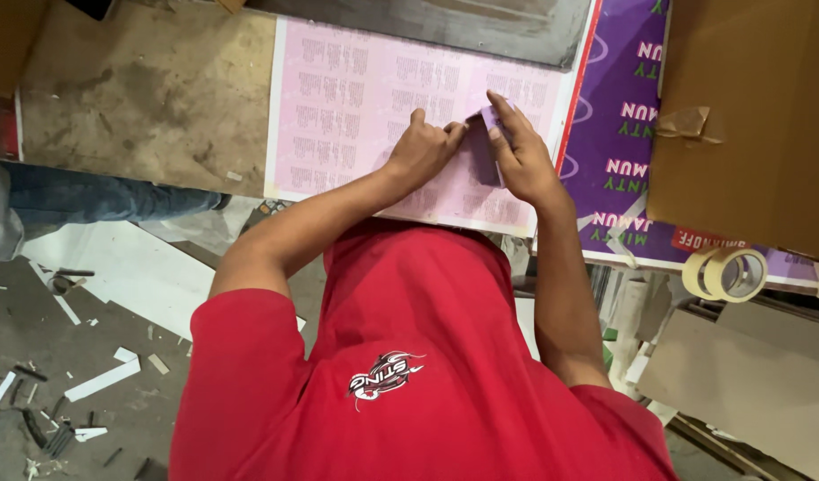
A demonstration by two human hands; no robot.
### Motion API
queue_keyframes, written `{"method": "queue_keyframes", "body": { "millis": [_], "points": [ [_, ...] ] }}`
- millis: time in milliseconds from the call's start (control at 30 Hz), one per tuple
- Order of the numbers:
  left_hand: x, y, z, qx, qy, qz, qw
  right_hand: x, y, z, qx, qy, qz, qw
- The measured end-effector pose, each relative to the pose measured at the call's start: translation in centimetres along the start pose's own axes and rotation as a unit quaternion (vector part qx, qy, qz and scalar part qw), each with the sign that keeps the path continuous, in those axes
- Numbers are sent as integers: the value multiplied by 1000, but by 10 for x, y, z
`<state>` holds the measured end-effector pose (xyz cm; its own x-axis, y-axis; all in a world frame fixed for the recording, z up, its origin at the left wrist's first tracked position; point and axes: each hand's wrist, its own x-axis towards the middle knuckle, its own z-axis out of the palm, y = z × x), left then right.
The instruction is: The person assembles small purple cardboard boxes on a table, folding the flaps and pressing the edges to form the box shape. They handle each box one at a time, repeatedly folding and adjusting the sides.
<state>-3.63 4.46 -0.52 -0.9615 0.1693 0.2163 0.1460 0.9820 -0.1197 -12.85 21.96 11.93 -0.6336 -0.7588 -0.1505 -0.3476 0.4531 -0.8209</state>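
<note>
Head view | left hand (420, 150) and right hand (521, 153) both closed on small purple block (483, 147) between them | block upright on pink printed sheet (338, 98), long axis vertical in frame | right hand covers more

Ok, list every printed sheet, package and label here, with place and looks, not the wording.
Pink printed sheet: flat under both hands, rectangular, rows of small text blocks.
Purple printed sheet: right of pink one, red-edged, white and green lettering.
Small purple box: between the hands.
Brown cardboard: top right.
</note>
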Motion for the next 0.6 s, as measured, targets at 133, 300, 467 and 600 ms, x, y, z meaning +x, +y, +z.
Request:
{"method": "queue_keyframes", "body": {
  "millis": [133, 300, 467, 600],
  "points": [
    [-2, 7, 1, -87, -23, -34, 995, 0, 4, 2, 11, -1, 5, 1000],
    [-5, 20, 0, -141, -40, -13, 989, 3, 16, 2, 65, -4, -6, 998],
    [-7, 28, -6, -198, -62, 44, 977, 2, 23, 3, 125, -17, -21, 992],
    [7, 12, -5, -63, -94, 48, 992, 1, 23, 3, 113, -16, -26, 993]
  ]
}}
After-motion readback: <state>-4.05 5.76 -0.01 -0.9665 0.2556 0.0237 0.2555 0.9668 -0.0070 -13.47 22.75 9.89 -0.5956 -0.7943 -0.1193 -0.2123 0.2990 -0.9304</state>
